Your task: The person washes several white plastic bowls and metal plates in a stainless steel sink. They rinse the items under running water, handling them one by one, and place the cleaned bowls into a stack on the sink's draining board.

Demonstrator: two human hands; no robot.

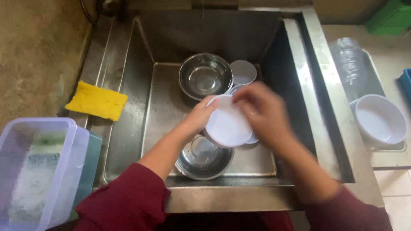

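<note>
White round plastic lid (228,125) is held over the steel sink (128,107), left hand (201,117) gripping its edge, right hand (261,109) blurred on top w/ fingers pressed to it. Wet plastic could slip & drop onto the steel bowl (204,157) below. Second steel bowl (205,76) behind crowds things; yellow sponge (96,100) lies well left.

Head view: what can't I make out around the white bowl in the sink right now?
- Right hand: motion-blurred, so its grip and anything in it cannot be told.
- Dish under the white bowl: only a pale edge shows.
- Lower steel bowl: partly covered by the white bowl.
- Left hand: fingertips hidden behind the bowl's rim.
- Plastic tub: cut off by the left edge.
</note>
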